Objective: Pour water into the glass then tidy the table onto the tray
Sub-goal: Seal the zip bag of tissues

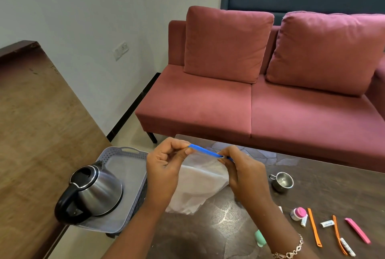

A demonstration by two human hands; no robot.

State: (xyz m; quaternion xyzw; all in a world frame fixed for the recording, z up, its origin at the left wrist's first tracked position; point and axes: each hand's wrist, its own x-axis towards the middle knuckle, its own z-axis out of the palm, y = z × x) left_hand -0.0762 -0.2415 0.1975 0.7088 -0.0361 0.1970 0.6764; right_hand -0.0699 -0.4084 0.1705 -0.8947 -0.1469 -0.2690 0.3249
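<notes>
Both hands up over the table (312, 177): left hand (164, 167) and right hand (243, 172) each pinch one end of a blue clip (205, 151) along the top of a clear bag (198, 183); kettle (98, 190) upright on grey tray (129, 152), steel cup (281, 181) on table at right.

Grey perforated plastic tray (129, 167): floor partly covered by the black-handled steel kettle (98, 192). Its edge right of the kettle is hidden behind the left hand (164, 167).

Blue plastic strip (205, 151), right of the kettle: ends concealed in the fingertips of the left hand and right hand (243, 175).

Mint-green rounded object (260, 238), far right of the kettle: partly hidden by the forearm, identity undetermined.

Small white tube (327, 223): print illegible.
</notes>
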